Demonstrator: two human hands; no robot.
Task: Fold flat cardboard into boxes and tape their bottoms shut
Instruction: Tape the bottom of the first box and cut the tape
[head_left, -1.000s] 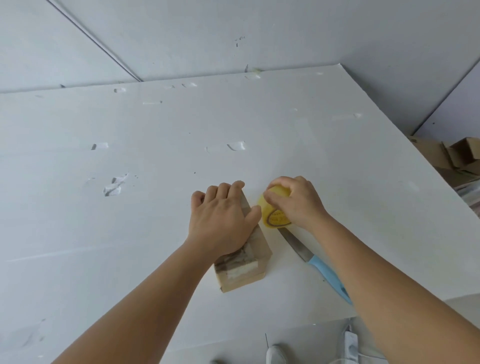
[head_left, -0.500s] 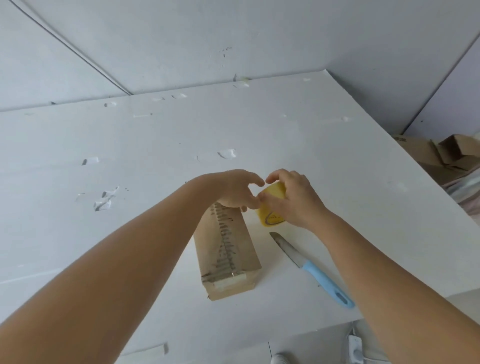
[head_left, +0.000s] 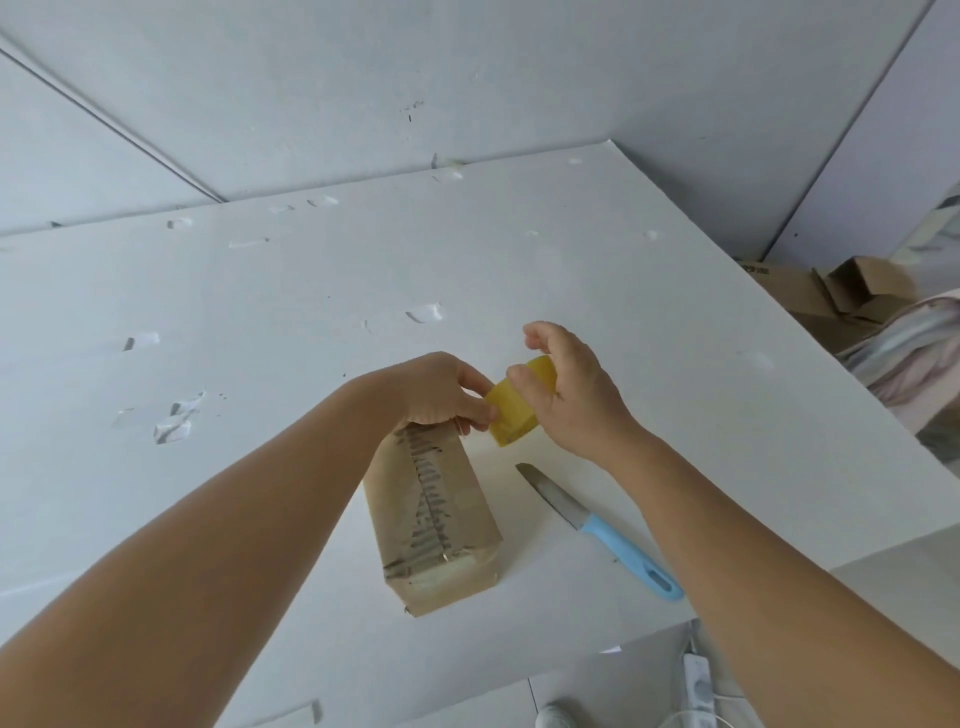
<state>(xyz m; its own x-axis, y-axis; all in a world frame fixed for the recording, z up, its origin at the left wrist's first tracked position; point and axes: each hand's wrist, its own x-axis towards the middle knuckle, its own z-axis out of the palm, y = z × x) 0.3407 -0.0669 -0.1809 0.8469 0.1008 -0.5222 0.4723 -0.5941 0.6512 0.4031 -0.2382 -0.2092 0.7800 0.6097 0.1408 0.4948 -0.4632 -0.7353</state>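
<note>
Head view: a white table (head_left: 597, 291) fills most of the frame, its top pitted with small dents and torn patches, set against pale wall panels. Brown cardboard pieces (head_left: 831, 293) are heaped on the floor past the table's right edge, and a white power strip (head_left: 696, 686) lies below its near edge. A folded brown box (head_left: 436, 525) lies on its side on the table, its taped end toward the camera. The left hand (head_left: 441, 392), just above the box's far end, pinches the edge of a yellow tape roll (head_left: 514, 410). The right hand (head_left: 566, 389) grips that roll, thumb on its face. A blue-handled knife (head_left: 602, 530) lies just right of the box.
</note>
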